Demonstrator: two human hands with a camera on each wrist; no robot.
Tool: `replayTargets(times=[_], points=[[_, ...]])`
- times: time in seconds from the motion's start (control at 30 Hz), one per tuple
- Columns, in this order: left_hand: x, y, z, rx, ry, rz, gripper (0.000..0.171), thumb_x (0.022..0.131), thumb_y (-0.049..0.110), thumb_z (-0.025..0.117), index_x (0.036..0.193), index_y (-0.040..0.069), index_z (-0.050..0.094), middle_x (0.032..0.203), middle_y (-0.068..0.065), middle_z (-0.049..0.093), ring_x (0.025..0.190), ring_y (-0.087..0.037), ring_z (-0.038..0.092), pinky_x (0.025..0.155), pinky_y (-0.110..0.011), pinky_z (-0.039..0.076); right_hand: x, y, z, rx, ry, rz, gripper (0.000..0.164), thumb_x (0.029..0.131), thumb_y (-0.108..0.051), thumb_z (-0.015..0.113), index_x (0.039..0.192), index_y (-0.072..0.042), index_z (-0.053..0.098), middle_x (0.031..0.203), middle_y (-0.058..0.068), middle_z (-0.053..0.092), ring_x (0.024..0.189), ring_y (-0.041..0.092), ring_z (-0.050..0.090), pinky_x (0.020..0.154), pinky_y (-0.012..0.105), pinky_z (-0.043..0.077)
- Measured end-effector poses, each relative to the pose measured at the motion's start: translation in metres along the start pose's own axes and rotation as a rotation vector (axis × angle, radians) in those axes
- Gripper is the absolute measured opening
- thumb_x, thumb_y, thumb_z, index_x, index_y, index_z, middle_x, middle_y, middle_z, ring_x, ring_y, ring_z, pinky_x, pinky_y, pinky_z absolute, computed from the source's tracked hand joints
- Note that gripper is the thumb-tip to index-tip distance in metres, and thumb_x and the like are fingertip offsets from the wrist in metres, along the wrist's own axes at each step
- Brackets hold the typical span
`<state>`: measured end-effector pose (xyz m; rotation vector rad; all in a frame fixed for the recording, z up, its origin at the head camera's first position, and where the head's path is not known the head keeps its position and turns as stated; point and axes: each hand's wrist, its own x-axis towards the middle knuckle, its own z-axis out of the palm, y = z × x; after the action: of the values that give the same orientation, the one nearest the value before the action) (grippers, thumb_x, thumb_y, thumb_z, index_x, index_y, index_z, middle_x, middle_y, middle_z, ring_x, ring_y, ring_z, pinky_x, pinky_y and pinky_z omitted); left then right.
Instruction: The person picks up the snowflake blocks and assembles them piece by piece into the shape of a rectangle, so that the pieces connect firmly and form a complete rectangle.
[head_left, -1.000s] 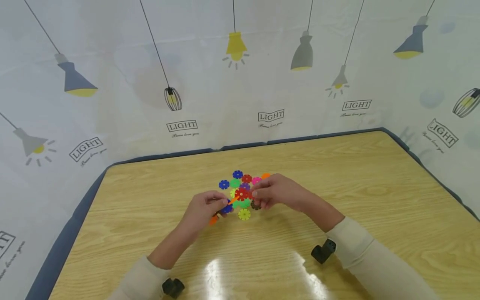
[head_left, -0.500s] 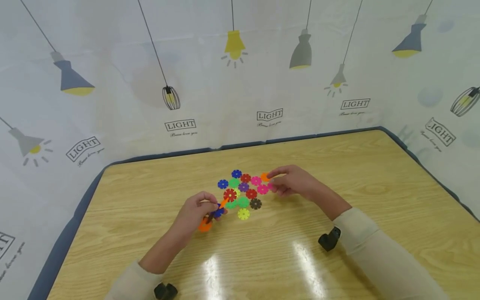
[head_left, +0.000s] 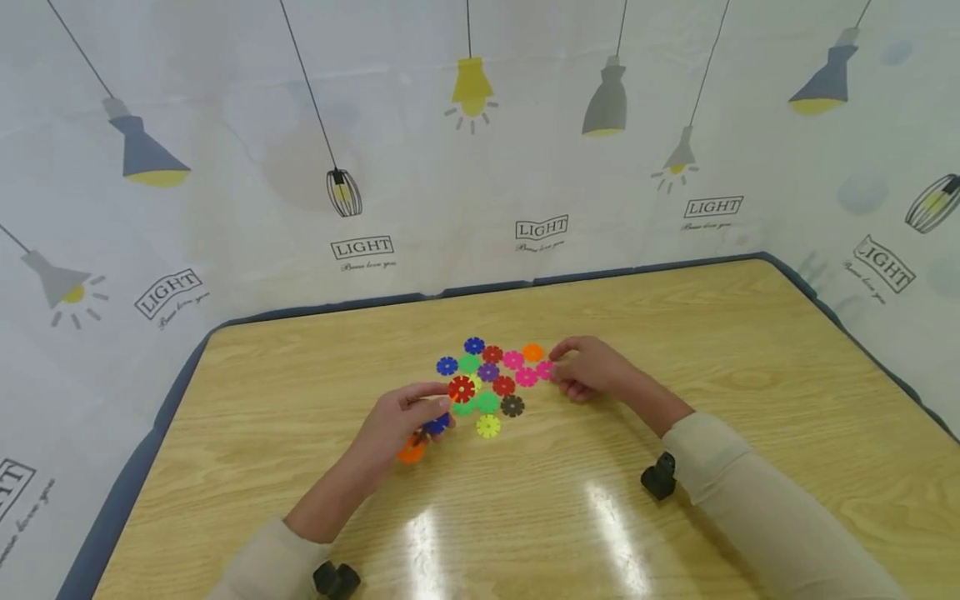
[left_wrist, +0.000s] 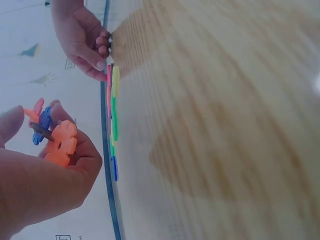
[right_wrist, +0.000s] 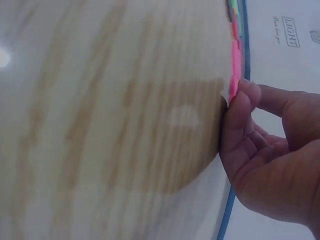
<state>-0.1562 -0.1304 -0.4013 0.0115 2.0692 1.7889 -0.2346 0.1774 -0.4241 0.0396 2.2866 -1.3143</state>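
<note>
My left hand (head_left: 405, 421) pinches a chain of joined plastic snowflake discs (left_wrist: 62, 142), raised over the left side of a loose group. In the left wrist view the chain runs from a large orange disc through a brown and a blue one to an orange and a red disc (head_left: 461, 389), partly hidden by the fingers. At the group's right edge, my right hand (head_left: 592, 369) has thumb and forefinger at the rim of a pink snowflake disc (head_left: 545, 370). In the right wrist view that pink disc (right_wrist: 235, 70) meets the fingertips while lying on the table.
Several loose snowflake discs lie flat between the hands, among them a purple (head_left: 488, 372), a dark brown (head_left: 513, 406), a yellow (head_left: 488, 427) and an orange one (head_left: 533, 352). The wooden table (head_left: 675, 333) ends at a lamp-printed backdrop (head_left: 420, 167).
My right hand has moved right from the red discs to the pink disc at the edge of the group. The left hand has drawn slightly left with the joined chain, still holding it.
</note>
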Motion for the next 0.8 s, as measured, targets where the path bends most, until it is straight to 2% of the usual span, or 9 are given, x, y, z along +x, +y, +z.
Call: replayTargets(times=[0.2, 0.33, 0.63, 0.8], points=[[0.0018, -0.0001, 0.0035, 0.029, -0.008, 0.002, 0.045, 0.093, 0.030, 0.066, 0.129, 0.004, 0.060, 0.100, -0.015, 0.070, 0.078, -0.020, 0.061, 0.069, -0.026, 0.050, -0.0018, -0.0032, 0.0037, -0.118, 0.038, 0.003, 0.032, 0.090, -0.015, 0.069, 0.114, -0.001, 0.054, 0.065, 0.007, 0.059, 0.047, 0.013, 0.050, 0.047, 0.023, 0.047], [0.0029, -0.0006, 0.0050, 0.028, -0.010, -0.001, 0.047, 0.092, 0.027, 0.068, 0.132, 0.004, 0.058, 0.100, -0.012, 0.071, 0.081, -0.025, 0.064, 0.072, -0.028, 0.052, -0.0026, -0.0055, 0.0023, -0.150, 0.038, 0.021, 0.027, 0.090, -0.014, 0.069, 0.108, 0.001, 0.055, 0.065, 0.006, 0.059, 0.049, 0.012, 0.050, 0.047, 0.023, 0.047], [0.0037, -0.0002, 0.0064, 0.017, -0.006, 0.005, 0.043, 0.092, 0.021, 0.069, 0.129, 0.003, 0.057, 0.094, -0.006, 0.071, 0.080, -0.027, 0.066, 0.074, -0.029, 0.054, -0.0020, -0.0037, -0.0012, -0.126, -0.022, 0.027, 0.016, 0.092, -0.013, 0.064, 0.100, -0.002, 0.056, 0.067, 0.007, 0.059, 0.051, 0.014, 0.049, 0.050, 0.023, 0.045], [0.0044, 0.0019, 0.0065, 0.027, 0.001, 0.012, 0.044, 0.090, 0.020, 0.070, 0.129, 0.004, 0.058, 0.090, -0.005, 0.068, 0.075, -0.024, 0.064, 0.064, -0.024, 0.050, -0.0042, -0.0033, -0.0023, -0.075, -0.058, -0.009, 0.014, 0.096, -0.014, 0.057, 0.102, -0.002, 0.057, 0.070, 0.009, 0.060, 0.054, 0.016, 0.051, 0.052, 0.026, 0.048]])
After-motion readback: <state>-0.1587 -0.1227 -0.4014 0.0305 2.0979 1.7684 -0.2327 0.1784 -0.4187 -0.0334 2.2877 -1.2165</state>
